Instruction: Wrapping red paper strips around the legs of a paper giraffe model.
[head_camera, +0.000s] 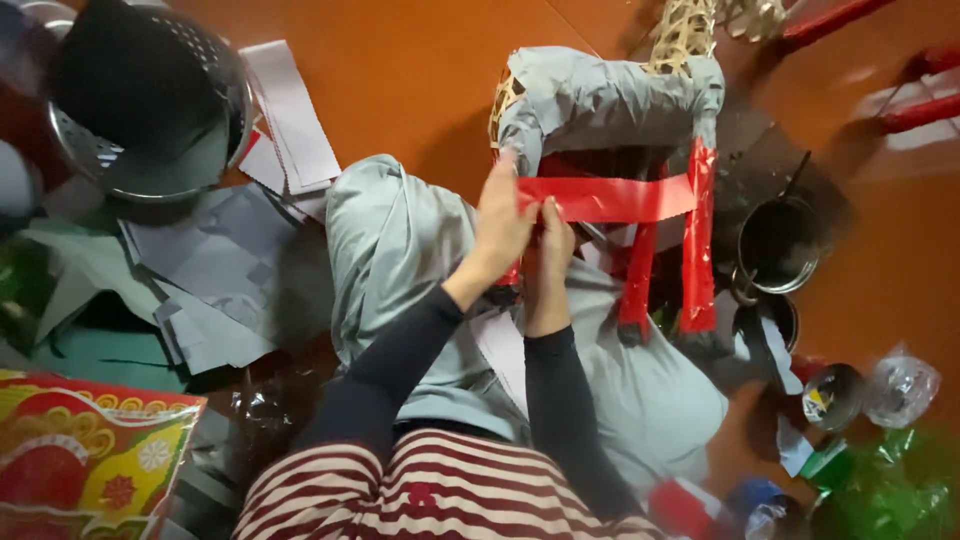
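The near end of the red paper strip (610, 198) is hidden behind both hands. The metal colander (140, 100) and patterned sheet (85, 460) are cut off at the left edge. Green items (890, 485) at bottom right are blurred beyond telling.

The red strip (610, 198) looks like glossy paper or thin plastic, smooth and shiny where light hits it. It's pinched between the left hand (503, 222) and right hand (550, 250). The frame (600, 100) is woven cane wrapped in matt grey paper. Metal colander (150, 100) near the floor's top-left corner is perforated and dull-shiny. Floor (420, 70) is smooth orange. Sleeves look like soft knit cloth.
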